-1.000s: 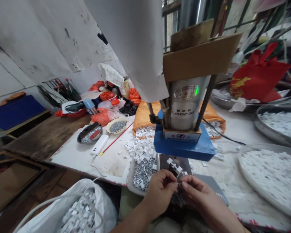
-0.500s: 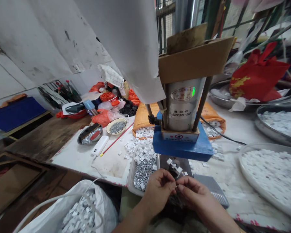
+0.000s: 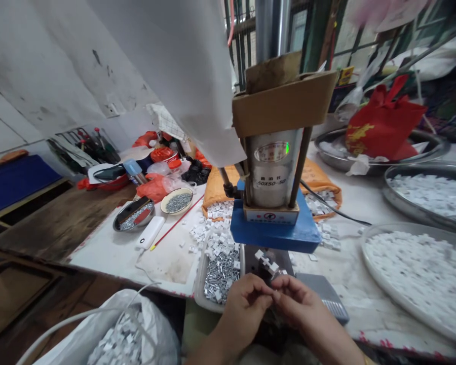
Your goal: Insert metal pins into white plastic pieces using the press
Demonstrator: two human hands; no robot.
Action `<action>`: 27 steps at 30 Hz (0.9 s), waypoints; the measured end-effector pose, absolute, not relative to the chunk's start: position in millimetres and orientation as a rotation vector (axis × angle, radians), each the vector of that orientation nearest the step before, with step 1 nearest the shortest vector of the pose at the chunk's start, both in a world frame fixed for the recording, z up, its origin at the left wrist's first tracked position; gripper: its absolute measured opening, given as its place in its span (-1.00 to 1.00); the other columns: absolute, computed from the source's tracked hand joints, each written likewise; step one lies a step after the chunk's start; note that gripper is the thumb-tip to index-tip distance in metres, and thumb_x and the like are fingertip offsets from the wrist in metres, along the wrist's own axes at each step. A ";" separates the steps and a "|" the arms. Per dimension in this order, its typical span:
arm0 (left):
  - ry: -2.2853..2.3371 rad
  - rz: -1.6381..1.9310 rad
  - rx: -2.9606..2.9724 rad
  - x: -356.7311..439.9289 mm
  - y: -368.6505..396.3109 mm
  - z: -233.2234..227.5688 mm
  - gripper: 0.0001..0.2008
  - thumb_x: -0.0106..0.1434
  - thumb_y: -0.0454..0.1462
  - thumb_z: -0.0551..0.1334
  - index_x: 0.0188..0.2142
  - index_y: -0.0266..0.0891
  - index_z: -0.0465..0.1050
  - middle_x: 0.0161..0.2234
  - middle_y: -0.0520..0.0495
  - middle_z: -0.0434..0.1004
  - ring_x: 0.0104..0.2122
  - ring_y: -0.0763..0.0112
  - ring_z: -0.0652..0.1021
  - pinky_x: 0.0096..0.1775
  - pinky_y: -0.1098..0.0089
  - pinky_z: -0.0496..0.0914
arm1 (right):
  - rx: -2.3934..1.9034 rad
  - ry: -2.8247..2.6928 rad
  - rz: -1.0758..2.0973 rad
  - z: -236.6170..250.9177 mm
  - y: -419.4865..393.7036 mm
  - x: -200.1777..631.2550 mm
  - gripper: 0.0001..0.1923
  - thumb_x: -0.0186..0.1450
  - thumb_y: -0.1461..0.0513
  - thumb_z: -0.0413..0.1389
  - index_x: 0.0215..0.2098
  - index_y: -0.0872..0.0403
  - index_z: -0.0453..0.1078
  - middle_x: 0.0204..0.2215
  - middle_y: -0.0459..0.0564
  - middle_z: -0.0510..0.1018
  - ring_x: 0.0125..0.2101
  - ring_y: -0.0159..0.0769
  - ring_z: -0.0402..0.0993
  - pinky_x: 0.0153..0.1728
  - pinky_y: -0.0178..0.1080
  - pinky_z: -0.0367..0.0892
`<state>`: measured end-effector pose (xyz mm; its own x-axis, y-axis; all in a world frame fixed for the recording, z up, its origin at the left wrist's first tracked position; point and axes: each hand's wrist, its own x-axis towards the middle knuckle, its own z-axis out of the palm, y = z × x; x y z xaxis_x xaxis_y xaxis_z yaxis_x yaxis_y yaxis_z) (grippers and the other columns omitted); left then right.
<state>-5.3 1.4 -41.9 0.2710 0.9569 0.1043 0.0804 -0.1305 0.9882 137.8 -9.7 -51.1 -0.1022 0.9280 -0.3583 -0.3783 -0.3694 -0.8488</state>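
Note:
Both hands meet at the front of the press, fingertips touching. My left hand [image 3: 246, 305] is closed in a pinch of thumb and forefinger. Opposite it, my right hand [image 3: 302, 307] pinches at the same spot; whatever lies between the fingertips is hidden or too small to name. Just beyond the fingers, several small white plastic pieces [image 3: 266, 262] sit in a slanting row at the base of the bench press [image 3: 275, 223], under its blue block. Left of my left hand stands a clear plastic tub [image 3: 221, 276] of metal pins and white pieces.
A grey pedal-like box [image 3: 323, 291] lies right of my right hand. Farther right is a round tray [image 3: 368, 253] heaped with white pieces. A white sack [image 3: 167, 324] of similar parts stands at lower left. Bowls of pins [image 3: 177, 201] and a red stick [image 3: 178, 221] lie on the left.
The view has shifted slightly, so the press and trays appear farther left. My hands stay together in front of the press, with fingertips pressed closer; the tiny thing glimpsed between them is now hidden.

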 end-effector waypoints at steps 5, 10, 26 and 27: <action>1.102 1.026 1.592 -2.8 1.1 -45.1 -0.89 0.17 -0.41 0.16 -0.41 -0.26 0.44 -0.41 -0.02 0.45 -0.37 0.40 0.44 -0.30 0.44 0.30 | -1.204 -0.970 1.485 -49.2 -11.0 138.8 -0.68 0.02 0.04 0.26 -0.36 0.05 0.38 -0.57 -0.15 0.47 -0.61 -0.43 0.33 -0.60 -0.40 0.24; 1.174 1.046 1.490 -9.8 5.6 -48.1 -0.90 0.24 -0.32 0.10 -0.36 -0.25 0.38 -0.46 0.01 0.40 -0.43 0.43 0.42 -0.35 0.45 0.29 | -1.376 -1.459 1.142 -55.8 -8.0 159.8 -0.78 0.14 0.21 0.09 -0.23 0.02 0.42 -0.29 -0.01 0.58 -0.23 -0.20 0.48 -0.18 -0.23 0.37; 1.218 1.002 1.300 -18.0 2.3 -51.6 -0.81 0.24 -0.17 0.14 -0.33 -0.26 0.37 -0.55 0.04 0.35 -0.52 0.47 0.36 -0.47 0.50 0.24 | -1.964 -1.543 0.493 -65.9 91.7 218.6 -0.91 0.08 0.25 0.06 -0.52 0.04 0.41 -0.45 0.10 0.56 -0.40 -0.06 0.49 -0.43 -0.20 0.25; 1.224 1.011 1.336 -19.6 2.5 -50.8 -0.82 0.25 -0.18 0.12 -0.33 -0.26 0.37 -0.54 0.04 0.35 -0.51 0.47 0.37 -0.46 0.50 0.25 | -1.944 -1.526 0.513 -64.6 87.6 219.1 -0.90 0.08 0.23 0.05 -0.48 0.05 0.41 -0.43 0.10 0.56 -0.39 -0.07 0.49 -0.42 -0.20 0.26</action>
